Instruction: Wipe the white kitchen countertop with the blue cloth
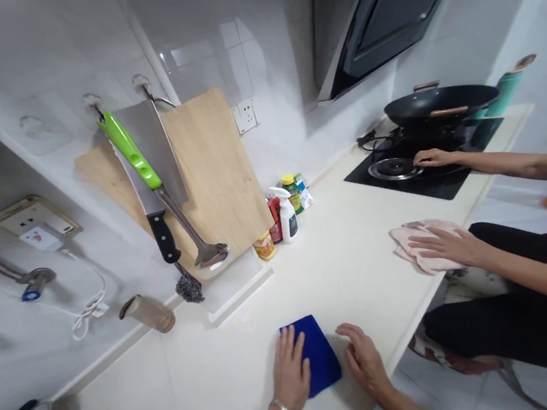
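My left hand point(291, 372), with a metal band at the wrist, lies flat on a folded dark blue cloth point(320, 355) on the white countertop point(226, 379). Its fingers are stretched out over the cloth's left part. To the right of the cloth, my right hand point(365, 357) is at the counter's front edge, apart from the cloth. Its fingers are loosely bent, the index finger reaching forward, and nothing shows in them.
A co-worker's hand point(443, 246) presses a pink cloth point(412, 261) at the right; their other hand point(436, 157) touches the black cooktop point(432, 185). Behind are a wok point(442, 105), a spray bottle point(287, 216), hanging cutting boards point(221, 171), a cleaver point(160, 152) and a tumbler point(151, 313).
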### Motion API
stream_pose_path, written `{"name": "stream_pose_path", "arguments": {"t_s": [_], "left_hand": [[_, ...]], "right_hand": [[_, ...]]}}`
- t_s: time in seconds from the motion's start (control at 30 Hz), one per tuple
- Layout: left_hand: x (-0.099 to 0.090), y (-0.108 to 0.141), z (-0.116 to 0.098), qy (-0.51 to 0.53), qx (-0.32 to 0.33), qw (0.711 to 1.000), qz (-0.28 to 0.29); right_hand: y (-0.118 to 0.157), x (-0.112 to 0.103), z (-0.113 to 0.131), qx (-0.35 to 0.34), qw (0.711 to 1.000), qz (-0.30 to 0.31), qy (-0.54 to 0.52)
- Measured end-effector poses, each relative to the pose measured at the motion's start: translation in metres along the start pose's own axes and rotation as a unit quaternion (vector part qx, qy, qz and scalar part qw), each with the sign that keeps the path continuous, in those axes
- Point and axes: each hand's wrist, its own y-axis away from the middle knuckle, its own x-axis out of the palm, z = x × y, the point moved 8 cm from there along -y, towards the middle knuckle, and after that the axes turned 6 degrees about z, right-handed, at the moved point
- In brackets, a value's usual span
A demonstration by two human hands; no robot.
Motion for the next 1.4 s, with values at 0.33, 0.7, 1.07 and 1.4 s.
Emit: {"name": "stream_pose_path", "arguments": {"t_s": [0.33,0.7,1.07,1.4], "left_hand": [[-0.047,0.176,0.186,-0.051,-0.47,0.867,-0.157],[-0.045,0.185,0.182,-0.058,-0.487,0.861,-0.133],[-0.043,0.186,0.179,-0.048,-0.484,0.862,-0.143],[-0.042,0.188,0.181,-0.057,-0.472,0.865,-0.161]], "right_hand": [[-0.01,0.1,0.088,-0.15,0.954,0.177,0.191],[0.01,0.093,0.069,-0.215,0.952,0.208,0.066],[-0.013,0.076,0.052,-0.102,0.955,0.275,-0.049],[-0.057,0.119,0.064,-0.082,0.943,0.296,0.126]]}}
